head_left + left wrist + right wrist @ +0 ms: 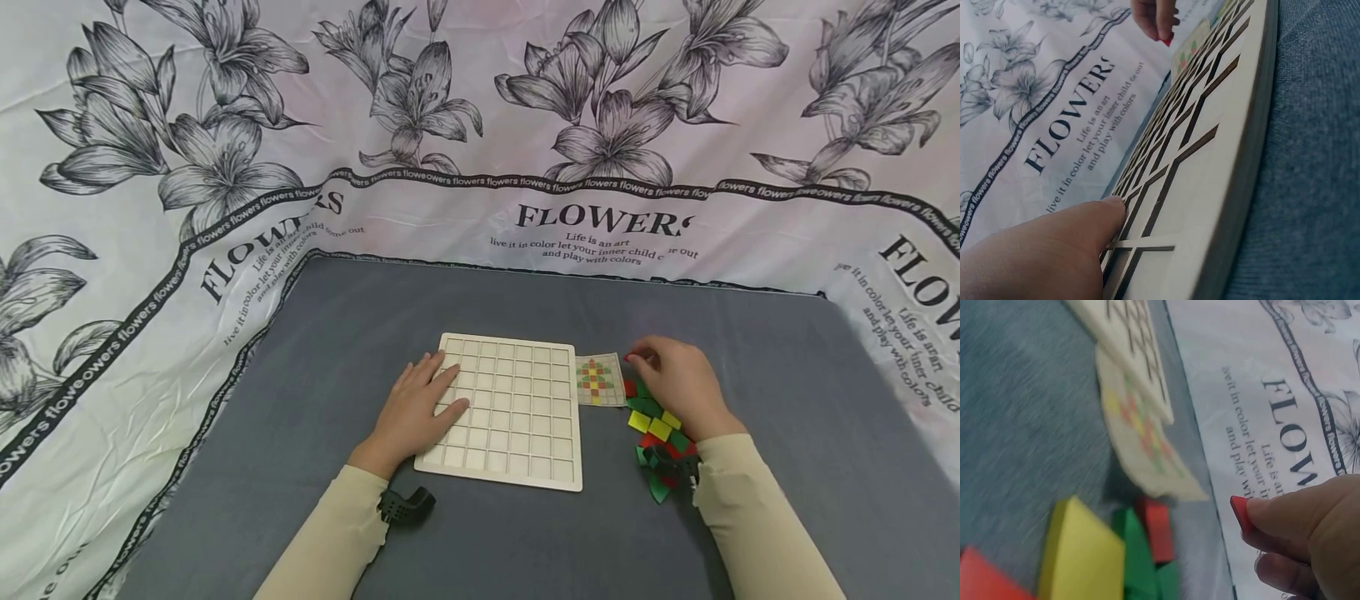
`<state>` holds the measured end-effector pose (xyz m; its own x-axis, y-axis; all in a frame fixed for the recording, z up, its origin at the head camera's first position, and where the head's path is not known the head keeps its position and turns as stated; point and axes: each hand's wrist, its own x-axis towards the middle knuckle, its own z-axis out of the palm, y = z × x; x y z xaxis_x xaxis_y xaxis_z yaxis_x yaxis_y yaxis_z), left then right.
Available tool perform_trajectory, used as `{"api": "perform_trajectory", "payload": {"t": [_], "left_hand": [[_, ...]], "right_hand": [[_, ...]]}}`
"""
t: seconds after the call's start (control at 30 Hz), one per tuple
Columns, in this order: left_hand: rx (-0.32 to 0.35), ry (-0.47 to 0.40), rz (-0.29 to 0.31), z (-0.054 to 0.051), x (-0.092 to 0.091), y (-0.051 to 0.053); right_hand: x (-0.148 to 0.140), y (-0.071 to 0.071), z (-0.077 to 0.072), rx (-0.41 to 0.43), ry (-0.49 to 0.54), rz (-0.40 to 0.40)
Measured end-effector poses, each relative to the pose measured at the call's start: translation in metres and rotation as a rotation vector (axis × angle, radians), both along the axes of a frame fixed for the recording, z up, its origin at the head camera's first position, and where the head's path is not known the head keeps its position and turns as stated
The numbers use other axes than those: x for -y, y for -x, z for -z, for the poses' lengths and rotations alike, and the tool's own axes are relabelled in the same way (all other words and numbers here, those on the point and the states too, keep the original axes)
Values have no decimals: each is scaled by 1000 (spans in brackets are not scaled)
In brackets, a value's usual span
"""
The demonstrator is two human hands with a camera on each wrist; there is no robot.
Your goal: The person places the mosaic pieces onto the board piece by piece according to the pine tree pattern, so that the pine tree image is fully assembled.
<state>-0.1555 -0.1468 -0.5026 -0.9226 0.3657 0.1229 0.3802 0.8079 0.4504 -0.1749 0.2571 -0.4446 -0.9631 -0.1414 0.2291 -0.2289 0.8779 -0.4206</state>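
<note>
A pale wooden grid board [510, 408] lies on the dark cloth, its square cells bare. My left hand [416, 408] rests on the board's left edge with the fingers spread; the left wrist view shows its thumb [1079, 231] on the grid. Between thumb and forefinger my right hand [678, 379] pinches a small red tile [1241, 514], raised above the cloth near the pattern card's right edge. That pattern card [600, 380], printed with coloured squares, juts out from the board's right side. Below the right hand lies a loose pile of red, green and yellow tiles [650, 421].
A dark grey cloth [337, 333] covers the table. White flower-printed fabric [450, 217] stands up behind it and along the sides. Black wrist straps [408, 506] sit on both forearms, the right one directly over part of the tile pile.
</note>
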Motion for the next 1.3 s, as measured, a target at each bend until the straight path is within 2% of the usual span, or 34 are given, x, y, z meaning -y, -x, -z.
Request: {"api": "perform_trajectory", "payload": {"t": [0.17, 0.4, 0.63, 0.83, 1.03, 1.17, 1.3], "left_hand": [[13, -19, -11, -2, 0, 2], [53, -15, -24, -1, 0, -1], [9, -38, -13, -3, -3, -3], [7, -41, -14, -4, -6, -2], [9, -46, -12, -6, -6, -1], [6, -51, -8, -6, -5, 0], [-8, -42, -21, -4, -3, 1]], "right_hand": [[12, 7, -8, -26, 19, 4], [39, 15, -10, 38, 75, -20], [68, 25, -4, 60, 92, -53], [81, 32, 0, 73, 131, -94], [98, 40, -3, 112, 164, -119], [114, 47, -2, 127, 151, -149], [132, 52, 5, 139, 122, -191]]}}
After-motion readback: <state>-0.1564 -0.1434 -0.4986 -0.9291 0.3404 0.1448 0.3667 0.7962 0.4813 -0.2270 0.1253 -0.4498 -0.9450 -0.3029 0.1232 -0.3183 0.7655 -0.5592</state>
